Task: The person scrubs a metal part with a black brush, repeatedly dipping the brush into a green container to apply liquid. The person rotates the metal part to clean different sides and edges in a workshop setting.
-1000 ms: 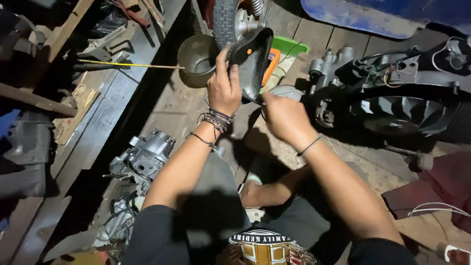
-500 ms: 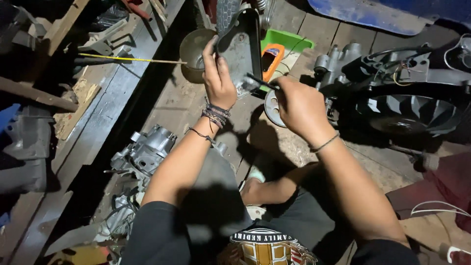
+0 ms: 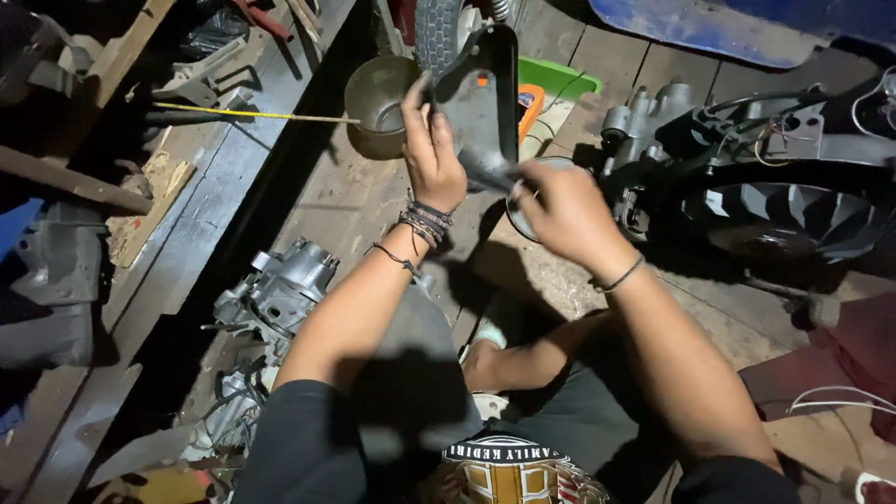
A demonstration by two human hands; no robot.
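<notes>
Left hand [image 3: 432, 154] grips the dark cover panel [image 3: 481, 98] upright at upper centre; right hand [image 3: 558, 207] is closed on a thin tool [image 3: 499, 175] against its lower edge. Tool slippage could gouge the panel or strike the left fingers

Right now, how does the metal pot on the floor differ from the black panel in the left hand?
The metal pot is round, open on top and stands on the wooden floor, untouched. The black panel is flat, dark and held upright off the floor by the left hand, with the right hand at its lower edge.
</notes>
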